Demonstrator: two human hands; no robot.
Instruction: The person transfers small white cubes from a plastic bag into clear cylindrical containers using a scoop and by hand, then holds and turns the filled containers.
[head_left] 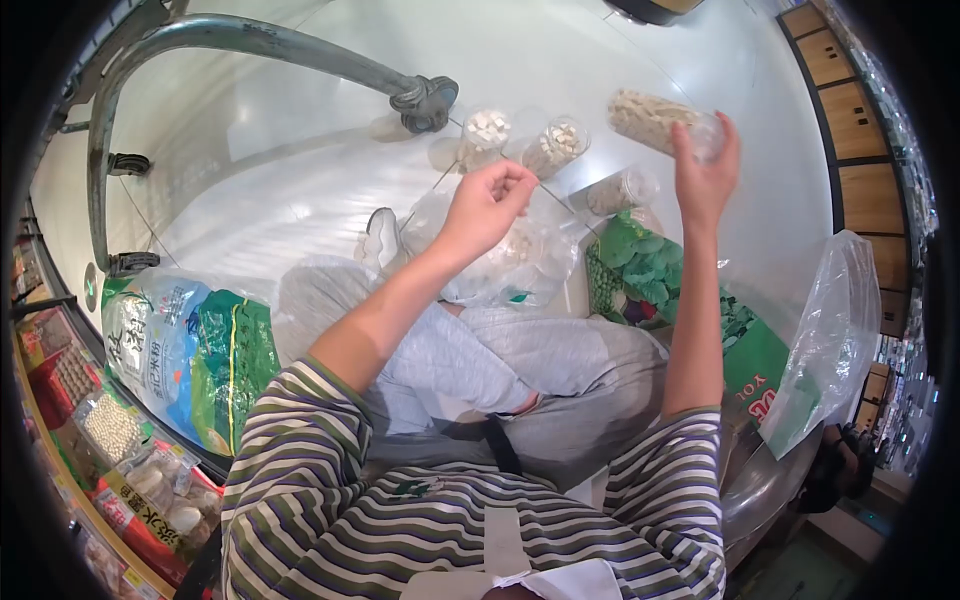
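My right hand (706, 178) is wrapped round one end of a clear plastic jar (645, 118), which is tilted on its side with pale, dried-looking pieces in it. Fingers curled together, my left hand (490, 200) is over a clear plastic bag (520, 250) with pale contents; whether anything is pinched in it is hidden. Just beyond that hand, a jar of white pieces (487, 130) stands beside another jar of pale pieces (560, 140). A further clear jar (620, 190) lies on its side between my hands.
A metal cart frame (270, 40) with a caster (425, 103) stands on the shiny floor (560, 50) at the far left. Printed green bags (745, 355) lie by my right leg, packaged bags (190, 360) by my left. Shelves of packets (110, 425) line the left; wooden drawers (850, 120) the right.
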